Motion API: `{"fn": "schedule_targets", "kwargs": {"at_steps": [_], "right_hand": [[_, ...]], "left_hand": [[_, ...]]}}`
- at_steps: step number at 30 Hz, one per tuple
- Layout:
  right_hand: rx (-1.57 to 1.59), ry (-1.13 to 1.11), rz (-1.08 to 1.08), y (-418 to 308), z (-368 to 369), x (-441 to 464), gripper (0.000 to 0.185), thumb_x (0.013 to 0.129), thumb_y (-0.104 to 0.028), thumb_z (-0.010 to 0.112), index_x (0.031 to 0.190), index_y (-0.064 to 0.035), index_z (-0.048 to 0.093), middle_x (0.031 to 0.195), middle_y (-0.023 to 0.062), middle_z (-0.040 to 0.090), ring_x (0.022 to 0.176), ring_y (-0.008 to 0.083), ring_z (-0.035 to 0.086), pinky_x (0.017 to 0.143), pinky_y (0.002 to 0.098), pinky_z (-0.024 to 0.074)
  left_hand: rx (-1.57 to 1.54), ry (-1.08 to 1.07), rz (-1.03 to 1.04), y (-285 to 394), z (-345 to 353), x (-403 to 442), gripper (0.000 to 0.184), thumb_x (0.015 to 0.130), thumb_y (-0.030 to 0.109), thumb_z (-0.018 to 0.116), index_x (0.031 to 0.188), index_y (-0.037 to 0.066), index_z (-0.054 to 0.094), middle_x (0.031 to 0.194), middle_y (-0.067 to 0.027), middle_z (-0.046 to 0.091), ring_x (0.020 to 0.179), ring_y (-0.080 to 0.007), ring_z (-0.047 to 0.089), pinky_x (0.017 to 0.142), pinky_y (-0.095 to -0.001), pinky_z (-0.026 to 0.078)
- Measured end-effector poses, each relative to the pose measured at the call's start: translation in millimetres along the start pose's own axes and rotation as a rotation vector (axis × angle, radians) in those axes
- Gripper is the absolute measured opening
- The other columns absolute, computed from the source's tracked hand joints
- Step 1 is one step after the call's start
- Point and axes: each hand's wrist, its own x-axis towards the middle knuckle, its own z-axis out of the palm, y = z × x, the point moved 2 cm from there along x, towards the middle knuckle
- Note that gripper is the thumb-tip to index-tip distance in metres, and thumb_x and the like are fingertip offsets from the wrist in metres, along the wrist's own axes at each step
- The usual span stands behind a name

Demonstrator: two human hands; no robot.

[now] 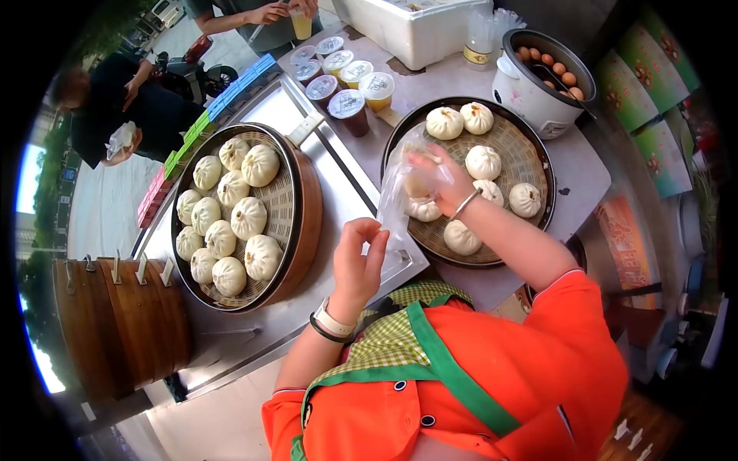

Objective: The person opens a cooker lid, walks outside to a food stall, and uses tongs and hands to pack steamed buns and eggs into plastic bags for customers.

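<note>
My right hand (444, 178) is over the right steamer tray (511, 138), its fingers closed inside or behind a clear plastic bag (393, 180). A pale rounded shape, apparently a steamed bun (416, 186), shows through the plastic at its fingers. Lower down to the left, my left hand (360, 257) is closed in a pinch at the bag's lower edge; the plastic there is thin and hard to see. Several steamed buns, one of them a bun (483, 162) near the middle, lie on the woven mat around my right hand.
A round steamer (296, 253) of buns stands on the metal counter at left, beside stacked wooden steamers (123, 326). Lidded drink cups (348, 111), a white foam box (419, 34) and a cooker of eggs (542, 92) line the back. Two people stand across the counter, one holding a drink (300, 24).
</note>
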Motion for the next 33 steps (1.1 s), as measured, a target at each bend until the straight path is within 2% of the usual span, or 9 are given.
{"fn": "schedule_targets", "kwargs": {"at_steps": [4, 5, 7, 11, 14, 19, 22, 26, 33], "right_hand": [[-0.612, 0.138, -0.592, -4.2, 35.5, -7.3, 0.052, 0.073, -0.023, 0.065, 0.114, -0.0034, 0.04, 0.102, 0.012, 0.05, 0.092, 0.0246, 0.051, 0.08, 0.0336, 0.0418], [-0.937, 0.224, -0.833, -8.4, 48.6, -13.7, 0.056, 0.071, -0.023, 0.067, 0.115, -0.0034, 0.04, 0.104, 0.014, 0.047, 0.096, 0.0277, 0.048, 0.084, 0.0357, 0.0393], [-0.978, 0.135, -0.877, -4.9, 64.6, -19.7, 0.061, 0.067, -0.022, 0.069, 0.117, -0.0037, 0.039, 0.108, 0.0166, 0.041, 0.1, 0.0317, 0.043, 0.086, 0.0379, 0.0363], [-0.921, 0.068, -0.764, -11.5, 67.0, -2.9, 0.058, 0.07, -0.022, 0.069, 0.116, -0.0032, 0.04, 0.105, 0.0136, 0.047, 0.097, 0.0269, 0.047, 0.085, 0.0358, 0.038], [0.318, -0.209, -0.053, -6.9, 48.2, 22.5, 0.037, 0.081, -0.018, 0.059, 0.113, -0.0064, 0.045, 0.104, 0.0065, 0.052, 0.099, 0.0175, 0.049, 0.087, 0.0318, 0.0397], [0.626, -0.352, 0.334, 20.3, 65.1, 25.7, 0.036, 0.082, -0.013, 0.057, 0.114, -0.0075, 0.043, 0.104, 0.0035, 0.052, 0.1, 0.0174, 0.049, 0.083, 0.0307, 0.0429], [0.327, -0.185, 0.015, 2.2, 80.2, 64.8, 0.049, 0.079, -0.004, 0.057, 0.12, -0.0059, 0.032, 0.109, 0.0072, 0.048, 0.099, 0.0212, 0.05, 0.082, 0.0361, 0.0457], [-0.185, -0.103, 0.02, -29.9, 108.4, 162.2, 0.066, 0.07, -0.001, 0.066, 0.123, -0.0034, 0.027, 0.107, 0.0106, 0.049, 0.094, 0.0194, 0.053, 0.08, 0.0337, 0.0466], [-1.065, -0.271, -0.188, 50.9, 181.3, 357.7, 0.081, 0.047, -0.013, 0.076, 0.12, -0.0074, 0.041, 0.11, 0.0138, 0.053, 0.099, 0.0245, 0.052, 0.083, 0.0297, 0.0442]], "left_hand": [[-0.745, 0.1, -0.366, -18.8, -24.9, 10.8, 0.079, 0.081, 0.043, 0.053, 0.134, 0.007, 0.008, 0.124, -0.0133, 0.029, 0.108, -0.0212, 0.04, 0.09, -0.0347, 0.035], [-0.924, 0.084, -0.446, -21.2, -26.9, 18.6, 0.08, 0.081, 0.043, 0.054, 0.135, 0.007, 0.008, 0.125, -0.0134, 0.031, 0.11, -0.0216, 0.04, 0.091, -0.0359, 0.034], [-0.644, -0.006, -0.42, -18.6, -25.5, 27.7, 0.076, 0.082, 0.033, 0.057, 0.134, 0.004, 0.01, 0.123, -0.0133, 0.034, 0.109, -0.0195, 0.04, 0.088, -0.0292, 0.036], [-0.634, -0.112, -0.651, -20.5, -17.8, 28.7, 0.027, 0.079, 0.013, 0.059, 0.102, -0.001, 0.052, 0.089, -0.0029, 0.056, 0.076, -0.0081, 0.051, 0.069, -0.0217, 0.042], [-0.704, -0.07, -0.589, -5.7, -23.4, 42.9, 0.018, 0.081, 0.012, 0.056, 0.096, 0.002, 0.056, 0.081, 0.0005, 0.056, 0.068, -0.0061, 0.05, 0.065, -0.0191, 0.041], [-0.769, -0.102, -0.452, 15.6, -35.9, 75.1, 0.015, 0.085, 0.013, 0.051, 0.096, 0.004, 0.054, 0.078, 0.0027, 0.054, 0.07, -0.0032, 0.048, 0.065, -0.0178, 0.04], [-0.585, -0.074, -0.38, 22.5, -49.4, 64.1, 0.03, 0.082, 0.006, 0.054, 0.11, 0.001, 0.045, 0.088, -0.0012, 0.05, 0.08, -0.0076, 0.048, 0.073, -0.0204, 0.041], [-0.613, 0.148, -0.398, 13.8, -76.3, 25.6, 0.037, 0.079, -0.001, 0.054, 0.114, 0.003, 0.042, 0.095, -0.0025, 0.048, 0.09, -0.0103, 0.049, 0.08, -0.0233, 0.041], [-0.512, 0.371, -0.594, 14.5, -108.7, -73.7, 0.025, 0.081, 0.0, 0.05, 0.105, -0.001, 0.047, 0.091, -0.0081, 0.055, 0.086, -0.0159, 0.054, 0.079, -0.029, 0.044]]}}
